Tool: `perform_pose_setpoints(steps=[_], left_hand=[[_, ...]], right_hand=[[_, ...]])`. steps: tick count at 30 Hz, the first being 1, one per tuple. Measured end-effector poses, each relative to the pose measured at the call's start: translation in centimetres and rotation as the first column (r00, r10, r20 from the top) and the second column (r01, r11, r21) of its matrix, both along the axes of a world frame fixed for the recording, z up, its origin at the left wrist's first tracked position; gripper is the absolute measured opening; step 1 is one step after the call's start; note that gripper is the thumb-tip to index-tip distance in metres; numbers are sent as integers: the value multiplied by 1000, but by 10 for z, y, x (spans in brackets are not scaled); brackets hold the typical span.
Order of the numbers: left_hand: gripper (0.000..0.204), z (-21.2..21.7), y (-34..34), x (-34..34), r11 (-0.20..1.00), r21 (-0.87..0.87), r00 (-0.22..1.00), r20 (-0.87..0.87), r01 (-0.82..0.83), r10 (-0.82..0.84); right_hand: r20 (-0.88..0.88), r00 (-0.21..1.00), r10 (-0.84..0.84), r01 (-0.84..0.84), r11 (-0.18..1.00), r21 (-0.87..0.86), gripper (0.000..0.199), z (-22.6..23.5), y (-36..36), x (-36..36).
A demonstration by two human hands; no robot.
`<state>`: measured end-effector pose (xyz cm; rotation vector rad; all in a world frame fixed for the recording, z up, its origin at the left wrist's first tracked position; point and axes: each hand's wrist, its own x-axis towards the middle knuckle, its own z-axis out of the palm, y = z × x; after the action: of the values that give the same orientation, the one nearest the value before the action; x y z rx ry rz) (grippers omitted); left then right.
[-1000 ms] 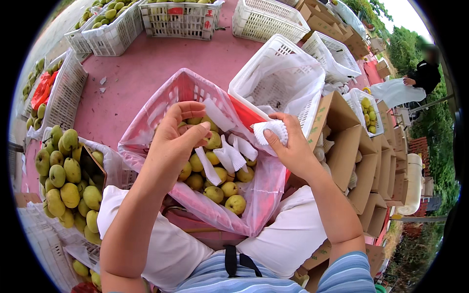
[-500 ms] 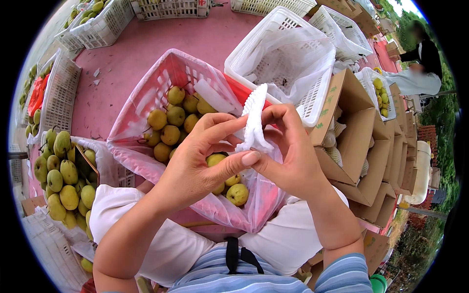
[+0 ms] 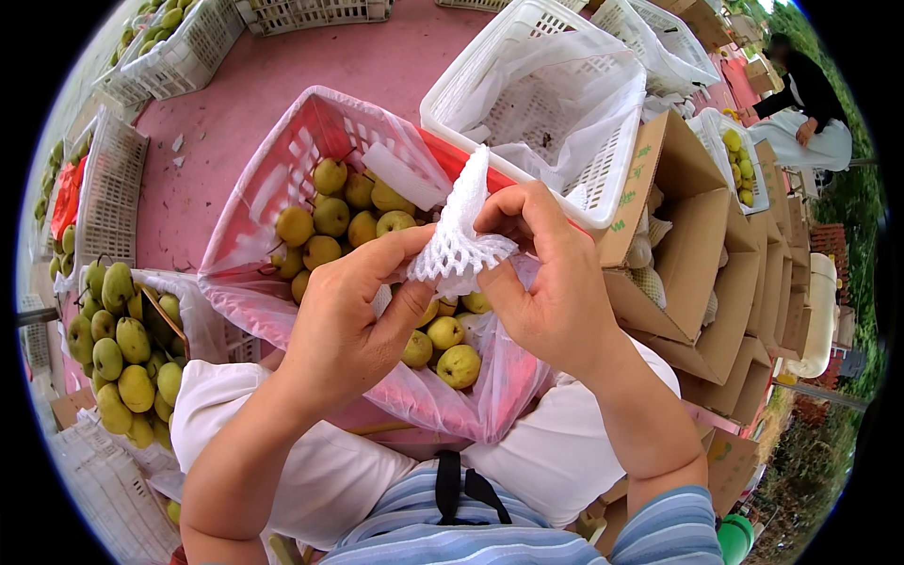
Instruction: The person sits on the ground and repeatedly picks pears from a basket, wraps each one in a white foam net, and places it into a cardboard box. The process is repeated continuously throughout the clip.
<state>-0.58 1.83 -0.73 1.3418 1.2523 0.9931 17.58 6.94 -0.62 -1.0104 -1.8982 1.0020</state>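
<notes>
Between both hands is a white foam fruit net [image 3: 463, 231], its tapered end pointing up and its latticed edge spread toward me. My left hand [image 3: 353, 306] pinches one side of that edge between thumb and fingers. Opposite it, my right hand [image 3: 541, 268] grips the other side, fingers curled and thumb against the mesh. No pear shows inside the net. Below my hands stands a crate lined with pinkish translucent plastic [image 3: 273, 169], with yellow-green pears [image 3: 331, 216] in it. More pears [image 3: 459, 366] lie in its near corner, under my hands.
At left, a lined crate is heaped with greener pears [image 3: 132, 334]. A white crate with a plastic liner [image 3: 565, 104] stands ahead right. Open cardboard boxes [image 3: 692, 264] line the right, some holding netted fruit. A person [image 3: 805, 99] sits at far right. Other crates [image 3: 184, 61] stand far left.
The foam net has turned and widened, its latticed edge now fanned out toward me. My left hand has drawn back left and down, and its thumb has shifted on the edge.
</notes>
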Motion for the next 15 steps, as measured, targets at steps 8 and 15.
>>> perform_pose_setpoints(steps=[8,15], left_hand=[[38,5,2,-5,605,770,900,-390,202,196],[43,-1,-3,-5,896,443,908,-382,17,171]], right_hand=[[-168,982,89,-167,833,-528,20,-3,-3,-4],[-305,952,-32,-172,767,-619,13,-13,-16,-14]])
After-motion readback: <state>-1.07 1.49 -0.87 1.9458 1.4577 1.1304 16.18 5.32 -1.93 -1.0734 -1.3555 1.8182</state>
